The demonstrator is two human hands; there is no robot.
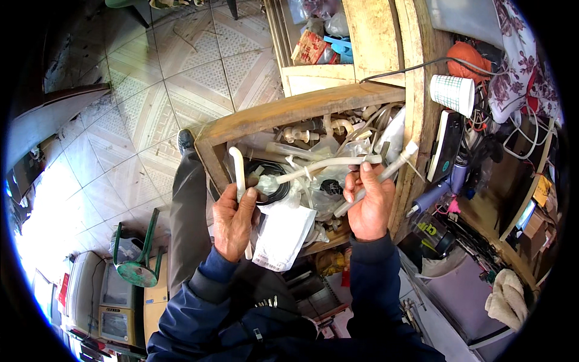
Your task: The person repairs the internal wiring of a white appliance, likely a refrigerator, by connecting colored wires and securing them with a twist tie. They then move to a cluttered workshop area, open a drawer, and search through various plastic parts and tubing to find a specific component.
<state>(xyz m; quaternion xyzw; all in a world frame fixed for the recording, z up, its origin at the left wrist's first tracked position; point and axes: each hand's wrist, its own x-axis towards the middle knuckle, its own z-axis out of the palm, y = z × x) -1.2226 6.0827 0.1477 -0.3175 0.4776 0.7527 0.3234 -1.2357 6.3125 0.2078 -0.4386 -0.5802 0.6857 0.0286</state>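
Note:
Above an open wooden drawer (301,107), my left hand (230,222) is closed around a white tube with a bent top (239,172). My right hand (370,208) grips a straight pale tube (397,161) that slants across the palm. Its thumb and fingers also pinch the end of a curved whitish hose (322,165). The hose's other end reaches toward my left hand, beside crumpled clear plastic. A clear bag with a white label (284,236) lies by my left fingers. Beneath are a black coiled ring (274,192), pipe fittings (300,134) and several plastic bags.
An upper compartment at the far side holds a red box (310,48) and blue plastic piece. On the right stand a checked white cup (452,95), an orange ball-like bundle (468,62), cables and a beige cloth (508,298). A green stool (136,265) is at the left.

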